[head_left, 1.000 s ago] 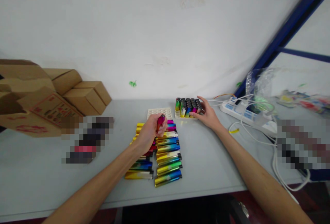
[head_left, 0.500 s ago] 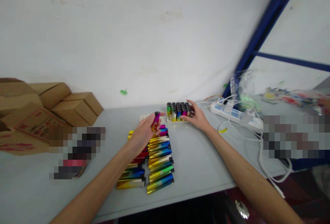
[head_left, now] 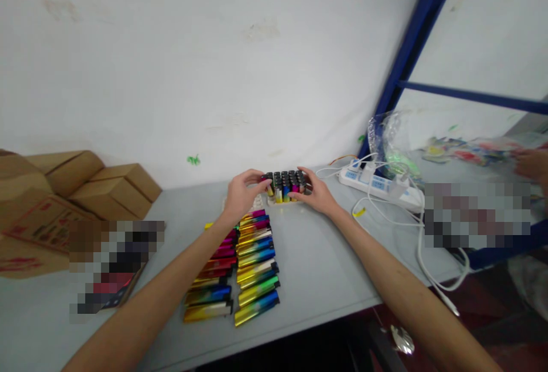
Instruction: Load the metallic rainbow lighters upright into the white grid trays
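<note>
Item: tray of lighters (head_left: 286,185), standing upright in a block, dark caps up, at the far side of the table (head_left: 317,263) near the wall; my left hand (head_left: 240,192) is at its left edge, fingers curled, thumb and forefinger pinched on a lighter at the tray's left corner, though blur keeps me from telling the grip more exactly; my right hand (head_left: 311,191) is on its right and near side, fingers spread and lightly bent, touching the block, closed on nothing that I can make out.

Item: loose lighters (head_left: 240,266), metallic, many colours, lying flat in two rows just nearer to me than the tray; my left forearm crosses above the left row.

Item: white tray (head_left: 262,202), partly hidden behind my left hand, beside the filled one.

Item: cardboard boxes (head_left: 85,181), stacked at the far left against the wall.

Item: power strip (head_left: 377,186), white, with plugs and cables, right of the tray; clear bag (head_left: 391,141) behind it.

Item: another person's hand (head_left: 533,166) at the right edge.
</note>
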`<state>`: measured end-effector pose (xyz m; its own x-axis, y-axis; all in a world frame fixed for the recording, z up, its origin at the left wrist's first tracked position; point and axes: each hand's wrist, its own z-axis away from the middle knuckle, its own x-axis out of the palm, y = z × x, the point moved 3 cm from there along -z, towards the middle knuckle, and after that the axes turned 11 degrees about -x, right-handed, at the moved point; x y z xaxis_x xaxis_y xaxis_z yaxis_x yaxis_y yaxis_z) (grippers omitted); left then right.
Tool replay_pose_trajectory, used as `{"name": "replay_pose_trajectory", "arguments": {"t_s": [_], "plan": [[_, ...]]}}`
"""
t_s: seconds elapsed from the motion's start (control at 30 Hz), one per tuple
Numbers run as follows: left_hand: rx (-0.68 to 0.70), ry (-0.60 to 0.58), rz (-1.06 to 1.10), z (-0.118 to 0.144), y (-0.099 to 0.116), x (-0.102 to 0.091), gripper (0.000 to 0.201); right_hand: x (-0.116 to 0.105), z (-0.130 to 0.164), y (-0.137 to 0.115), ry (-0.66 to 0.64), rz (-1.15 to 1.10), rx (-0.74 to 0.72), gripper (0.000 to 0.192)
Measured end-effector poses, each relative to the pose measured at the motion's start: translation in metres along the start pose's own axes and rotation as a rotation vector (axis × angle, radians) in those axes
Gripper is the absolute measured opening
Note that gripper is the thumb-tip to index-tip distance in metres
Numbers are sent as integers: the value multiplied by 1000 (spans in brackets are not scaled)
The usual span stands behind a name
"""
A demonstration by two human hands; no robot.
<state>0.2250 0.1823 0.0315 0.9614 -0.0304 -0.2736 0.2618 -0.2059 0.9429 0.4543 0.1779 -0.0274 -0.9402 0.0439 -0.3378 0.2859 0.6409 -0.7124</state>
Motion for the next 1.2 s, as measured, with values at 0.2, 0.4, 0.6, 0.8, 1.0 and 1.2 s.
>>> {"name": "replay_pose_trajectory", "arguments": {"t_s": [0.2, 0.4, 0.6, 0.8, 1.0, 1.2], "plan": [[174, 29, -287, -5, -3, 4, 28, 1, 0, 3, -1, -1, 1, 86], [229, -55, -402, -7, -5, 8, 22, 0, 0, 5, -1, 5, -8, 84], [102, -92, -331, -3, -4, 9, 36, 0, 0, 3, -9, -1, -9, 85], [149, -92, -580, 29, 3, -18, 23, 0, 1, 2, -2, -10, 0, 83], [224, -297, -789, 74, 6, -28, 26, -1, 1, 0, -1, -5, 26, 83], [185, -310, -792, 77, -6, -23, 22, -1, 0, -1, -2, 18, 21, 83]]}}
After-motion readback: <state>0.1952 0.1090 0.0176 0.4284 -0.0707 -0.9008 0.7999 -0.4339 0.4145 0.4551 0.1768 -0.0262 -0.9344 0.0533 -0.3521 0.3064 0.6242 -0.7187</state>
